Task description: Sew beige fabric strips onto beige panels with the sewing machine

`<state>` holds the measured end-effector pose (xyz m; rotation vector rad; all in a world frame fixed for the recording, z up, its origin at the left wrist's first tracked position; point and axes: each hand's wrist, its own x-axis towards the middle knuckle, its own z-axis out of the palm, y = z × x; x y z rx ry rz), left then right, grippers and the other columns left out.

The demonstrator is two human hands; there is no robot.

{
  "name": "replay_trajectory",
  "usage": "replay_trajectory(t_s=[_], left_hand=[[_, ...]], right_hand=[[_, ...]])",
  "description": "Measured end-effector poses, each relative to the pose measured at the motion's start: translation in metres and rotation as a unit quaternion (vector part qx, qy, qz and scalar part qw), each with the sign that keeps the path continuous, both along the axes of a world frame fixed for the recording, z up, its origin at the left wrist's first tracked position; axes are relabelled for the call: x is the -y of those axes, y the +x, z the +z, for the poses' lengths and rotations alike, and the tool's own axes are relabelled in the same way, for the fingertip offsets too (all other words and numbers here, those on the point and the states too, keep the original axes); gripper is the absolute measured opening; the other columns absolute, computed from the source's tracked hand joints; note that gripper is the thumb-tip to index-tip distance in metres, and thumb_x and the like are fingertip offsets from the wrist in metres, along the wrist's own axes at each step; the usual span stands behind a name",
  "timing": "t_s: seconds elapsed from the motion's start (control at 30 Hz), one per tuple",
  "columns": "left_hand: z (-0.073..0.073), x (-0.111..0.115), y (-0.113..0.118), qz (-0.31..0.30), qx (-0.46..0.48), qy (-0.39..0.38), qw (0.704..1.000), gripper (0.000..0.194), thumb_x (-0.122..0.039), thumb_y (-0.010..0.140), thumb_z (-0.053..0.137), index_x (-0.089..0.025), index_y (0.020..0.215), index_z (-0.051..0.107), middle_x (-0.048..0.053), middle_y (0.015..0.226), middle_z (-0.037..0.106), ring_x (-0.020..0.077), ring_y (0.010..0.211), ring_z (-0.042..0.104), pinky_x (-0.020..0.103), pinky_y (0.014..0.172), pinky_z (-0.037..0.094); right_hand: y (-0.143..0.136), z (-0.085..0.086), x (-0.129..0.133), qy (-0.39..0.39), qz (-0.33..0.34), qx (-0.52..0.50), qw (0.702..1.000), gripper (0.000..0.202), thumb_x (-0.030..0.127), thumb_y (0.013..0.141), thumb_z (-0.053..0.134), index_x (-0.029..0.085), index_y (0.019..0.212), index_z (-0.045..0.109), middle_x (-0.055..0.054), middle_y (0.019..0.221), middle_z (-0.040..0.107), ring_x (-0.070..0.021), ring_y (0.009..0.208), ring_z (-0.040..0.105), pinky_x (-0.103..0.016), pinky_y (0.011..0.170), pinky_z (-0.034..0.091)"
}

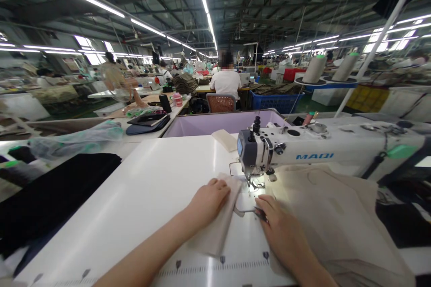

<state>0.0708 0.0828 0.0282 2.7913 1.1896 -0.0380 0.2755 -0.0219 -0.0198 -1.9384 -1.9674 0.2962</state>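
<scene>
A folded strip of beige fabric (pixel 218 231) lies on the white sewing table, left of the sewing machine's needle. My left hand (pixel 212 199) is closed over its upper part, fingers curled on the cloth. To the right, by the needle plate (pixel 245 199), my right hand (pixel 281 226) is closed around dark thread snips (pixel 261 215), mostly hidden by the fingers. The sewing machine head (pixel 256 152) stands just beyond both hands, its presser foot (pixel 256 184) lit by a lamp. A large sheet of beige fabric (pixel 333 215) spreads beneath the machine arm, beside my right hand.
A small beige piece (pixel 225 140) sits at the table's far edge, before a lilac bin (pixel 215 123). Black cloth (pixel 67 193) is piled on the left. Thread cones (pixel 314 69) stand at the right. A co-worker in white (pixel 225 81) sits ahead.
</scene>
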Motion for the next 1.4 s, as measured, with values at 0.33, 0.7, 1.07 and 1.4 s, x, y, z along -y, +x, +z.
replay_trajectory(t_s=[0.33,0.7,1.07,1.4], left_hand=[[-0.001,0.010,-0.005,0.178,-0.108,0.040,0.977,0.024,-0.008,0.093,0.044,-0.009,0.097,0.068,0.017,0.091,0.070,0.0283,0.081,0.073,0.037,0.068,0.057],[-0.031,0.030,0.038,-0.150,0.048,0.073,0.985,0.040,-0.019,0.100,0.051,-0.017,0.139,0.049,0.012,0.144,0.055,0.0286,0.128,0.052,0.041,0.102,0.047],[-0.034,0.016,0.045,-0.103,0.093,0.052,0.989,0.035,-0.028,0.101,0.050,-0.021,0.135,0.054,0.011,0.137,0.058,0.0298,0.123,0.053,0.045,0.101,0.046],[-0.037,0.012,0.048,-0.087,0.090,0.071,0.990,0.035,-0.028,0.100,0.051,-0.021,0.134,0.055,0.012,0.135,0.059,0.0299,0.121,0.053,0.046,0.098,0.047]], right_hand=[[-0.019,-0.002,0.024,-0.027,0.107,0.014,0.994,0.036,0.016,0.094,0.050,0.020,0.126,0.064,-0.010,0.114,0.067,-0.0230,0.089,0.072,-0.032,0.075,0.056],[-0.013,0.012,0.021,-0.082,0.089,-0.006,0.993,0.039,0.008,0.085,0.054,0.022,0.118,0.068,-0.007,0.127,0.066,-0.0224,0.103,0.069,-0.029,0.086,0.053],[0.001,0.013,-0.005,-0.066,0.054,0.005,0.996,0.037,0.005,0.087,0.052,0.019,0.117,0.067,-0.007,0.126,0.069,-0.0231,0.108,0.067,-0.030,0.087,0.051],[0.003,0.013,-0.011,-0.048,0.054,0.019,0.997,0.033,0.005,0.088,0.052,0.020,0.114,0.068,-0.005,0.123,0.069,-0.0227,0.105,0.067,-0.030,0.084,0.051]])
